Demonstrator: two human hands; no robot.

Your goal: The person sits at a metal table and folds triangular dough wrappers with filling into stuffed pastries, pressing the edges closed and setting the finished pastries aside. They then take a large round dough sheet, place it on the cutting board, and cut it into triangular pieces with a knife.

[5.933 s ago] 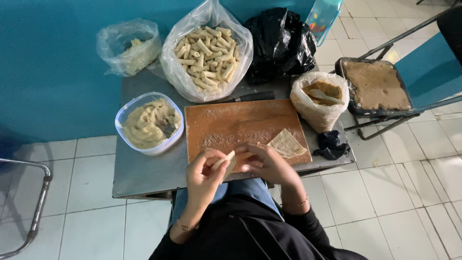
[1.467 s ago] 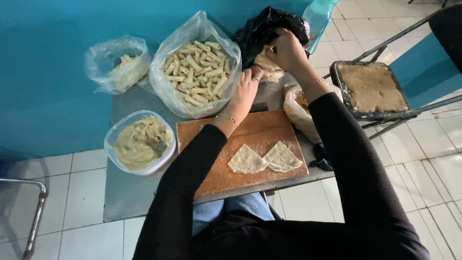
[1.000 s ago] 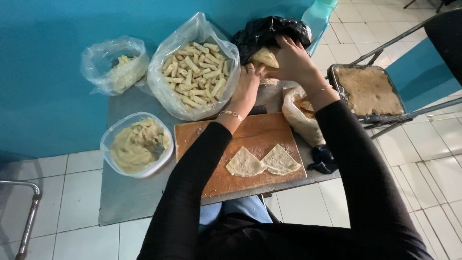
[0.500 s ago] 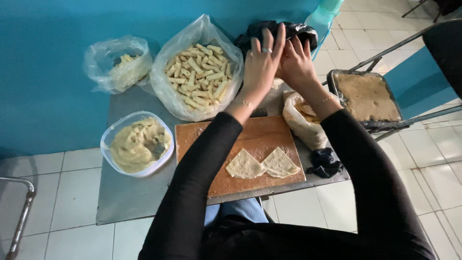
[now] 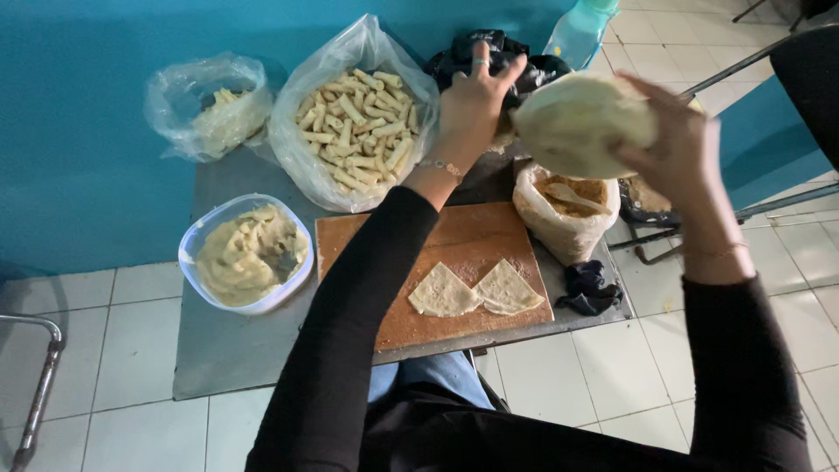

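Your grey metal desk (image 5: 245, 350) stands on a white tiled floor (image 5: 114, 297) against a teal wall (image 5: 79, 105). Nearest you, a wooden cutting board (image 5: 463, 249) carries two folded triangular wrappers (image 5: 476, 290); a tub of pale filling (image 5: 249, 253) sits to its left, an open bag of crumbs (image 5: 568, 205) to its right. Farther back lies a clear bag of rolled pastries (image 5: 354, 127). Your right hand (image 5: 677, 144), fingers curled, holds up a round stack of wrappers (image 5: 581, 122) above the crumb bag. Your left hand (image 5: 472, 100), fingers spread, touches that stack's left edge.
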